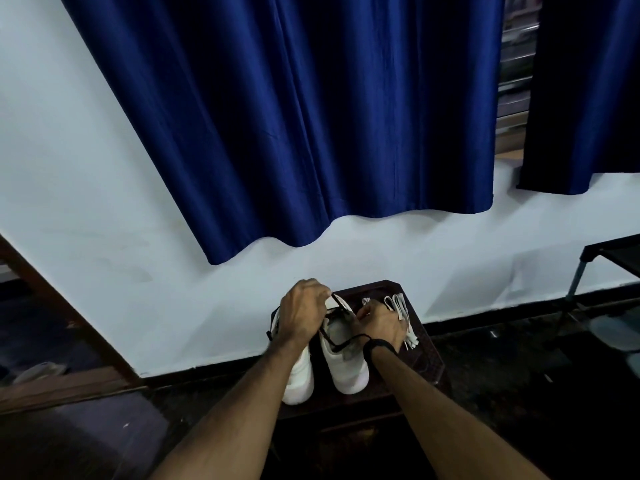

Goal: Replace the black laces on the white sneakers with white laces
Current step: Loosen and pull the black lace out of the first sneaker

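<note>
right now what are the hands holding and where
Left hand pinches the black lace near its upper end. Right hand is at the right sneaker's tongue; its grip cannot be told.

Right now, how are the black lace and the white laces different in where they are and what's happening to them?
The black lace is dark, partly threaded in the right sneaker and pinched by the left hand and right hand; the white laces are pale and lie loose, untouched, on the dark stool beside that sneaker. The black lace trails slack over the shoe; the white ones lie bunched. Both are on the stool.
</note>
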`<state>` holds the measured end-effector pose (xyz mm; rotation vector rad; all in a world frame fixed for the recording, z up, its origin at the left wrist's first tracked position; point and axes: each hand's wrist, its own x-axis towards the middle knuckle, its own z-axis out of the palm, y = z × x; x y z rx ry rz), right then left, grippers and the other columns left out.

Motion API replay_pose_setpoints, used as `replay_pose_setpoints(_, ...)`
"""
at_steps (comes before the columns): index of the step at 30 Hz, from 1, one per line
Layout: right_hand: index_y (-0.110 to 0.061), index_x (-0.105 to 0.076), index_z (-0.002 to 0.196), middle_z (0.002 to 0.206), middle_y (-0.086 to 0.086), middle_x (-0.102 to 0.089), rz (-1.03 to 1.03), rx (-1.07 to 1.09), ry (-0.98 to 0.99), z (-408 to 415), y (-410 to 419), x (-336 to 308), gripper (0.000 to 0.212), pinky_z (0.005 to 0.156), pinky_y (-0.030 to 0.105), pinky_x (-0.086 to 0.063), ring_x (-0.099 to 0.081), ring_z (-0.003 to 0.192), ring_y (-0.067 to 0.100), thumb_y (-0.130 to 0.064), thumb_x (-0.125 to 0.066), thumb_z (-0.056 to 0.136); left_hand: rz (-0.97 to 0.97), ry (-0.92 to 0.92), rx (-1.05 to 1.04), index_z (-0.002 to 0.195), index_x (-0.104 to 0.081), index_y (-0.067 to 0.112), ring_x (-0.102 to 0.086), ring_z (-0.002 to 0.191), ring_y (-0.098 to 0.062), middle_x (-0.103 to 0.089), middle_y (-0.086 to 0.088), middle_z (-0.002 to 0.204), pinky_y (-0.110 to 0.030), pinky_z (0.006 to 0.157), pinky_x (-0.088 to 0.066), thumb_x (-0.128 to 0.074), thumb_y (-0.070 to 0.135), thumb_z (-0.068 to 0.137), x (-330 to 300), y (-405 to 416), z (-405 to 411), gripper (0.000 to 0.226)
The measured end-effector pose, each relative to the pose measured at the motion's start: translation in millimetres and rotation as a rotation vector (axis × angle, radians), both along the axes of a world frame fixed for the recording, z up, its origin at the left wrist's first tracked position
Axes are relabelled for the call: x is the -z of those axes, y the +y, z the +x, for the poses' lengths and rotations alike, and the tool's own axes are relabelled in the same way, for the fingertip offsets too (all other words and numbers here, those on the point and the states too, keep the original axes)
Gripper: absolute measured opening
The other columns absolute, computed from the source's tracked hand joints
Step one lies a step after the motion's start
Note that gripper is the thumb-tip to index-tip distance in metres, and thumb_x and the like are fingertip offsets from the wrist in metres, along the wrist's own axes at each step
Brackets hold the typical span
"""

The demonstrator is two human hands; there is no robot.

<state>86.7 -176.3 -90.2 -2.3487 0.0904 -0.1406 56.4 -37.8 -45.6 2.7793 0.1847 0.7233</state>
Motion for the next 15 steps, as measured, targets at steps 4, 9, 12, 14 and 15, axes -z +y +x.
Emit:
replay_pose_setpoints(4,-0.027,-0.062,0.074,0.079,-0.003,-0.070,0.008,-0.012,0.023,1,0,-1,0.033,0.089,0.032,-0.038,-0.065,0.089,0.020,-0.059,-0.067,0.075,-0.332,-0.305,-0.251,0.090,-0.076,0.013,-0.064,0.085,-0.031,-0.070,-0.008,0.091,-0.035,0.074,-0.047,-0.061,0.012,0.092,-21,7,-4,0.016)
replay_pose_setpoints(9,-0.026,-0.063,0.079,0.083,-0.004,-0.070,-0.008,-0.029,0.053,3,-4,0,0.029,0.091,0.033,-0.038,-0.065,0.093,0.019,-0.054,-0.069,0.075,-0.558,-0.342,-0.497,0.095,-0.074,0.018,-0.063,0.095,-0.034,-0.071,-0.010,0.102,-0.036,0.075,-0.044,-0.057,0.016,0.094,-74,33,-4,0.018)
replay_pose_setpoints(12,-0.025,-0.062,0.085,0.086,-0.002,-0.069,-0.033,-0.068,0.044,3,-2,-2,0.029,0.090,0.033,-0.039,-0.064,0.094,0.022,-0.051,-0.068,0.077,-0.513,-0.170,-0.634,0.108,-0.070,0.016,-0.061,0.102,-0.038,-0.064,-0.014,0.114,-0.038,0.077,-0.045,-0.058,0.018,0.090,-67,44,-13,0.022)
replay_pose_setpoints(14,-0.025,-0.059,0.091,0.089,0.000,-0.070,-0.094,-0.149,-0.005,7,-2,-2,0.022,0.088,0.035,-0.038,-0.062,0.097,0.024,-0.041,-0.067,0.078,-0.433,-0.079,-0.637,0.124,-0.061,0.011,-0.056,0.111,-0.036,-0.052,-0.014,0.124,-0.043,0.084,-0.048,-0.062,0.021,0.088,-51,46,-19,0.037)
replay_pose_setpoints(15,-0.026,-0.058,0.095,0.090,0.000,-0.069,-0.153,-0.208,-0.069,8,-1,-2,0.020,0.087,0.037,-0.038,-0.060,0.100,0.026,-0.034,-0.066,0.078,-0.403,-0.062,-0.601,0.125,-0.059,0.011,-0.056,0.111,-0.034,-0.051,-0.012,0.125,-0.044,0.085,-0.050,-0.065,0.022,0.087,-41,44,-20,0.041)
